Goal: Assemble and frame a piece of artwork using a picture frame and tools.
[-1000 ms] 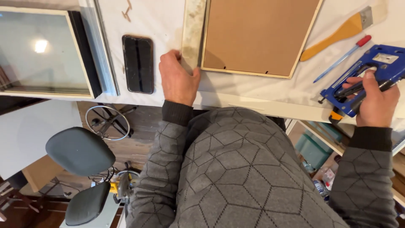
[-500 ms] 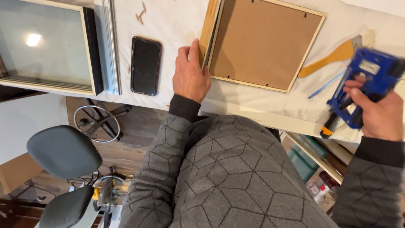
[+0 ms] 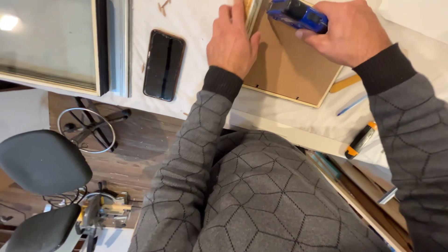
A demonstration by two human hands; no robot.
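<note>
Now blue stapler [image 3: 298, 15] lying crosswise, nose leftward

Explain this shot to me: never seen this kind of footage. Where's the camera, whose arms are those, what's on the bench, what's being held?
There is no machine here. A person wears a camera on the head, so the one view looks straight down over their own grey-sweatered chest and arms to a white worktable.

The left hand presses on a light wooden strip along the edge of a picture frame lying face down, its brown backing board upward. The right hand grips a blue stapler-type tool over that frame's top edge.

Also on the table: a dark phone, a second, larger frame with glass at the left, a blue pen and a black-and-orange tool near the right edge. Below the table, on the floor, are grey chairs.
</note>
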